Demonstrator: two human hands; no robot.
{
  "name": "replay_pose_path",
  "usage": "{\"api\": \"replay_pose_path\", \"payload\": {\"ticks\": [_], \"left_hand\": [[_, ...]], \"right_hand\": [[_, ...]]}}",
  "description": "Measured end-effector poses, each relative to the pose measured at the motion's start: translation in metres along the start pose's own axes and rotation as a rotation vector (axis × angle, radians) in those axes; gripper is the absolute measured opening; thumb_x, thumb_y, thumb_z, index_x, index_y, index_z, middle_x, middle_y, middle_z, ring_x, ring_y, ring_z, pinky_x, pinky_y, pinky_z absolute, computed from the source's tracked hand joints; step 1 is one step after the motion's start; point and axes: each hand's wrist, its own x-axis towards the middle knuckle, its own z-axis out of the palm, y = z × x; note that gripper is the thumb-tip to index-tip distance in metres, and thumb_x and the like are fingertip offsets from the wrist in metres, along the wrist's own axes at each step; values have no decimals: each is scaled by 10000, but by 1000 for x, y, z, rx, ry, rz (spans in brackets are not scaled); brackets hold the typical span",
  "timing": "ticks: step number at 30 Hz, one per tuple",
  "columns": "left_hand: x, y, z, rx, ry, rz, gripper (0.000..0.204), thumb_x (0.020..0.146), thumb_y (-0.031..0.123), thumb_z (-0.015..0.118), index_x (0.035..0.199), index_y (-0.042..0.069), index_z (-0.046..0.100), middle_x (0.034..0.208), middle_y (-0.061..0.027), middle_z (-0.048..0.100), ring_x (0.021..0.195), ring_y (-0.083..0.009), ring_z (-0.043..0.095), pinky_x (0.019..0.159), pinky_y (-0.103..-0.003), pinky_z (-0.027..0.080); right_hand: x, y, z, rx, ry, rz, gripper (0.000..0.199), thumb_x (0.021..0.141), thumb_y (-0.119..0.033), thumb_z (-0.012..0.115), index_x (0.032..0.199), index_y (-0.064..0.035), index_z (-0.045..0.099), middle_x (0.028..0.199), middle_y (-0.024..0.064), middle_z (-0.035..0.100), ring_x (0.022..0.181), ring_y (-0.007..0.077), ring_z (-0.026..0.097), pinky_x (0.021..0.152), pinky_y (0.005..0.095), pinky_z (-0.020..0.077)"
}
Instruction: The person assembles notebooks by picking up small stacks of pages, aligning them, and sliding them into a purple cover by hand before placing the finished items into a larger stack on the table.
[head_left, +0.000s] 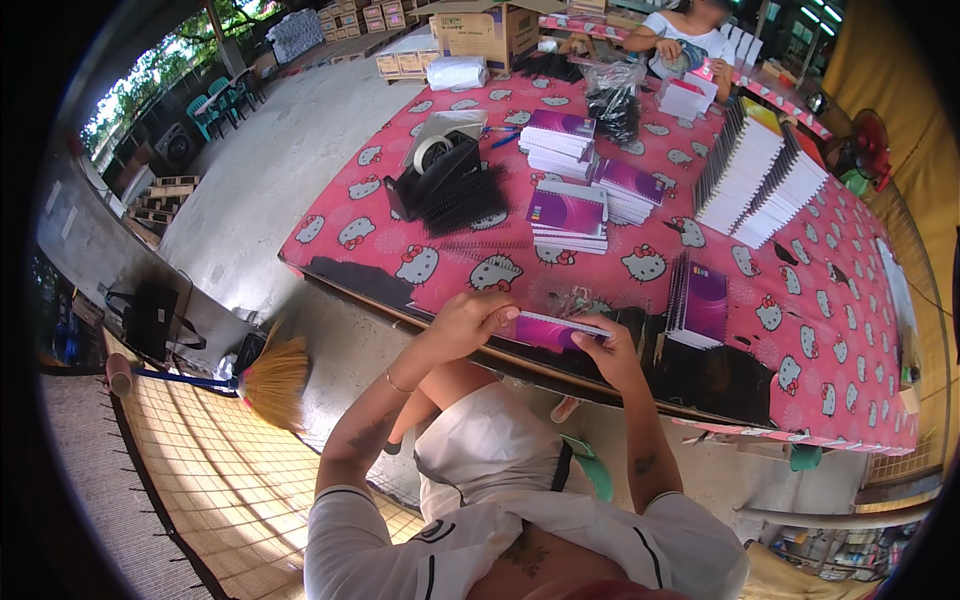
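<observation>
Left grip: fingers curled in, pinching the left end of a purple booklet. Booklet: spans the gap between both grips, at the near edge of the desk; thin, tilted, cover purple with a brighter magenta area, white page edges forming a narrow strip along the top. Binding not discernible. Right grip: closed about the right end, thumb against the cover.

Surface: desk carries a pink cloth printed with white cat heads. Beyond the left grip, leftward: tape roll, black coils. Directly beyond both grips: purple-covered stacks. Right of the right grip: coil-bound stack; farther out, tall white-edged piles.

Room: well left of the left grip, straw broom on concrete floor. Far beyond the grips, cardboard box, then another person. Far right, red fan before yellow sheeting.
</observation>
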Motion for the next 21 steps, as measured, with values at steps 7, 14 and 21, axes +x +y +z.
{"api": "replay_pose_path", "payload": {"ticks": [7, 14, 21], "left_hand": [[0, 10, -3, 239, -51, 46, 343, 846, 280, 718, 1113, 94, 611, 1059, -102, 549, 884, -317, 635, 696, -427, 513], [-21, 30, 60, 746, 269, -58, 890, 920, 636, 409, 1454, -72, 328, 1523, -266, 326, 1424, -433, 283, 1101, -713, 102], [13, 49, 36, 696, 325, -118, 879, 915, 619, 441, 1473, -49, 313, 1528, -257, 329, 1435, -434, 283, 1101, -726, 62]], "right_hand": [[-3, -6, 9, -20, 9, 21, 234, 915, -63, 661, 1129, 33, 654, 947, 65, 683, 892, 103, 600, 824, 264, 483], [-4, -22, 37, 215, 165, 71, 242, 923, -59, 666, 1145, 34, 645, 972, 23, 660, 873, 71, 580, 777, 236, 487], [-4, -12, 39, 199, 182, 72, 278, 915, -63, 677, 1171, 36, 638, 983, 31, 667, 861, 75, 587, 768, 236, 493]]}}
